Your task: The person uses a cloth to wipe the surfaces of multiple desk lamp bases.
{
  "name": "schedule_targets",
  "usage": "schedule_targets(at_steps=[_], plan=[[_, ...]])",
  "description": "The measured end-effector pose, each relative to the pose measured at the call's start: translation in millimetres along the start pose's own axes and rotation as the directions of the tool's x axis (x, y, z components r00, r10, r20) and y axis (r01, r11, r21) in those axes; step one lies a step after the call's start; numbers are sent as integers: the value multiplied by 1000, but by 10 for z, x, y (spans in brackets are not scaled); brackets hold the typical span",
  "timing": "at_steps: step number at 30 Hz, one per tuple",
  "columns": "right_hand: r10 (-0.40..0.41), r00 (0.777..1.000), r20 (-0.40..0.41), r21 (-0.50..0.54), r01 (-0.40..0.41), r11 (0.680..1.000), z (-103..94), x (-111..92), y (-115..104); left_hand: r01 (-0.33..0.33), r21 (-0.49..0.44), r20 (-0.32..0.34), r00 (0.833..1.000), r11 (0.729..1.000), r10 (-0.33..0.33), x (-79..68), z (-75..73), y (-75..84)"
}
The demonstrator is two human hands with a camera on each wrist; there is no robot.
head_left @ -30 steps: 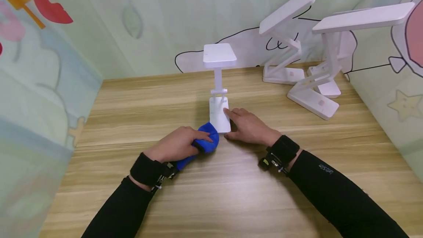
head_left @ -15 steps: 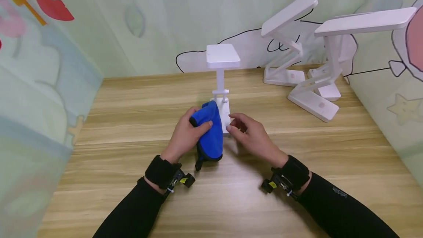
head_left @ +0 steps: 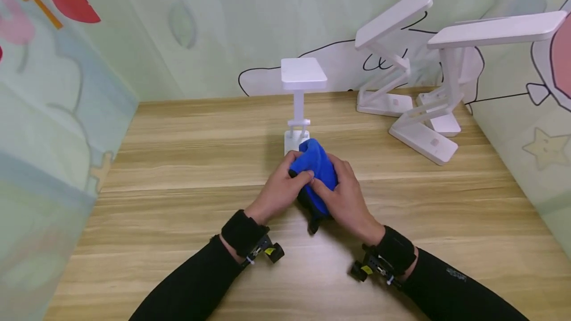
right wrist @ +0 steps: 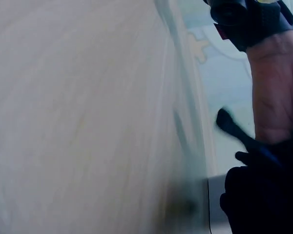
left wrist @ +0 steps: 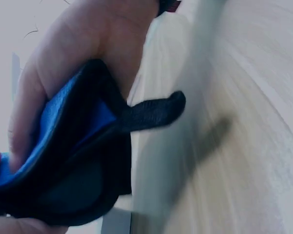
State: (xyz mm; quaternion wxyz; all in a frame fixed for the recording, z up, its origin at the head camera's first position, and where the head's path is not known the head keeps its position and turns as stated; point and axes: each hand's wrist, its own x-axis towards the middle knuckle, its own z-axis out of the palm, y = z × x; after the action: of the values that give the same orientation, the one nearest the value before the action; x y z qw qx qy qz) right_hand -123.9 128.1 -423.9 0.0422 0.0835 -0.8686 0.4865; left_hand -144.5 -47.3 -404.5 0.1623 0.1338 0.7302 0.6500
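A blue cloth [head_left: 317, 160] with black edging is bunched between both hands in the head view. My left hand [head_left: 278, 189] grips its left side, thumb on top. From the right, my right hand [head_left: 350, 204] holds it with the thumb pressed near the left thumb. A black loop [left wrist: 154, 112] sticks out from the folded edge in the left wrist view. Right behind the cloth stands a white desk lamp [head_left: 303, 73], its head raised. The cloth and hands hide the front of the lamp's base [head_left: 292, 138].
Several more white folding lamps stand at the back right, among them one with a tilted head [head_left: 394, 16] and one with a wide flat head [head_left: 497, 28]. Printed curtains [head_left: 200, 28] enclose the wooden table [head_left: 192, 147] at the back and sides.
My left hand has lifted the cloth from beside the lamp base and moved it right. My right hand has left the base and taken hold of the cloth too.
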Motion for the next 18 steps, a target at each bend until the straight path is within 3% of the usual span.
schedule_targets(at_steps=[6, 8, 9, 12, 14, 16, 18], plan=[[-64, 998, -12, -98, 62, 993, -160, 51, 74, -30, 219, -18, 999, 975, 34, 13, -155, -40], [-107, 994, -23, -186, 100, 977, -230, 70, 103, -53, 328, -38, 997, 943, 70, 34, -224, -47], [-129, 991, -27, -240, 119, 964, -268, 77, 116, -62, 401, -45, 995, 914, 87, 49, -255, -48], [-185, 983, -22, -418, 159, 894, -372, 99, 151, -91, 639, -35, 989, 764, 147, 101, -318, -48], [-212, 977, -6, -524, 178, 833, -427, 120, 174, -123, 768, 8, 983, 629, 183, 138, -332, -55], [-224, 974, 14, -595, 188, 781, -462, 150, 192, -167, 847, 66, 975, 504, 211, 179, -321, -72], [-223, 974, 34, -642, 192, 742, -475, 182, 211, -207, 889, 122, 967, 409, 225, 217, -290, -90]])
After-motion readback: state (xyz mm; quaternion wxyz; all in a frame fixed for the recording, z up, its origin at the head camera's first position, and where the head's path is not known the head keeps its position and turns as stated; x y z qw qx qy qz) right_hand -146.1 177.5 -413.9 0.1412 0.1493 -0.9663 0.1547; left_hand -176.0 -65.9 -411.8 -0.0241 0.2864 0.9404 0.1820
